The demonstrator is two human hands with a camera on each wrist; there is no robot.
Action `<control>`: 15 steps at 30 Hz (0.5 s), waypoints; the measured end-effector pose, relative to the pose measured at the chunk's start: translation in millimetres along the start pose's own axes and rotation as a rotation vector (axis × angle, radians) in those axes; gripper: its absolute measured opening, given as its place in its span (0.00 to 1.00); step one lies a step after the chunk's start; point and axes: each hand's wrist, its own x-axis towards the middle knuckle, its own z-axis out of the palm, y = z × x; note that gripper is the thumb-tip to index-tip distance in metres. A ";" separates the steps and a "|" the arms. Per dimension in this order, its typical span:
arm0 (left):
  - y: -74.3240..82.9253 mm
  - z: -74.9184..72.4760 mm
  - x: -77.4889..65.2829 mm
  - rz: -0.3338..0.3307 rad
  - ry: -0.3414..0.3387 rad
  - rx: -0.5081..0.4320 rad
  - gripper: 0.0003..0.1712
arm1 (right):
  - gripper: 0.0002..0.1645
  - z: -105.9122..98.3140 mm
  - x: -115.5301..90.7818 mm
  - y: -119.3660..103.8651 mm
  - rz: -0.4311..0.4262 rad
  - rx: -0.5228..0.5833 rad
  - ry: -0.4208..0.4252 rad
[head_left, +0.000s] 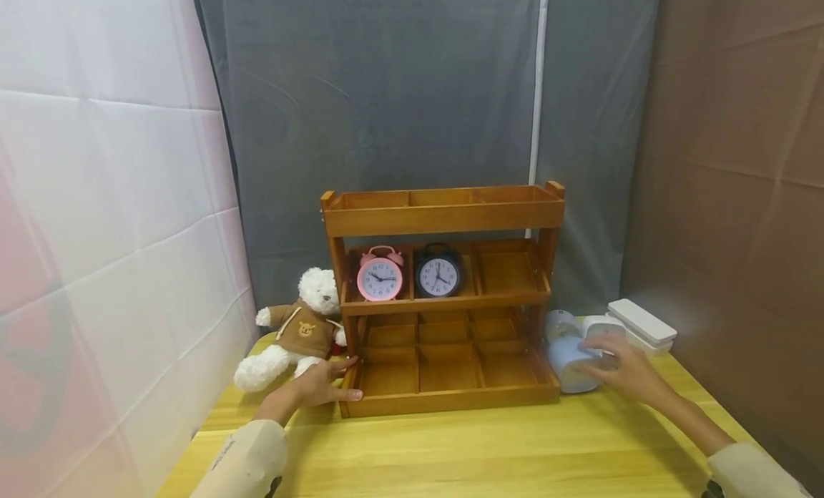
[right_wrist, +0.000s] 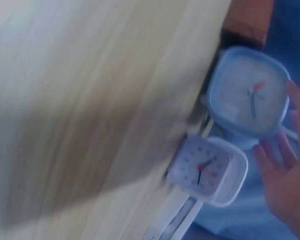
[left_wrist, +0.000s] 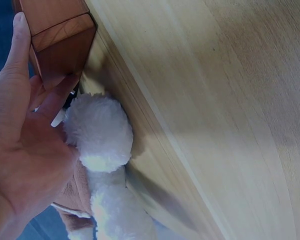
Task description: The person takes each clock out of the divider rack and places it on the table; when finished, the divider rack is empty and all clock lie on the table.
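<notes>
My left hand (head_left: 313, 383) holds the lower front left corner of a brown wooden shelf rack (head_left: 450, 403), the thumb along its front and the fingers at its side. A white teddy bear in a brown hoodie (head_left: 305, 330) sits beside that hand; its fluffy foot (left_wrist: 102, 132) lies close to the palm in the left wrist view. At the rack's right side stands a light blue square alarm clock (right_wrist: 250, 95). My right hand (head_left: 621, 369) reaches over it with fingers spread, fingertips right at its rim. A pale square clock (right_wrist: 200, 167) stands next to it.
On the rack's middle tier sit a pink twin-bell alarm clock (head_left: 380, 277) and a black one (head_left: 438, 275). Behind the blue clock are another pale round-edged item (head_left: 561, 323) and a white box (head_left: 640, 320). A grey curtain (head_left: 386, 90) hangs behind the wooden table (head_left: 450, 455).
</notes>
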 end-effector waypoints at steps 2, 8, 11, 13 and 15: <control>-1.2 0.6 0.8 0.006 0.001 0.002 0.53 | 0.28 6.1 -0.8 -0.4 -0.012 -0.057 0.028; -4.3 1.3 2.3 0.001 0.006 -0.006 0.53 | 0.26 17.0 -0.4 -8.9 0.051 -0.109 0.091; -3.3 1.2 1.9 -0.002 0.008 0.006 0.52 | 0.23 19.2 1.4 -16.2 0.099 -0.137 0.098; -1.9 1.1 0.6 -0.006 0.009 0.002 0.52 | 0.23 20.1 2.4 -20.3 0.123 -0.148 0.098; -0.8 1.1 -0.4 -0.004 0.011 0.003 0.51 | 0.22 20.7 3.0 -23.0 0.139 -0.161 0.095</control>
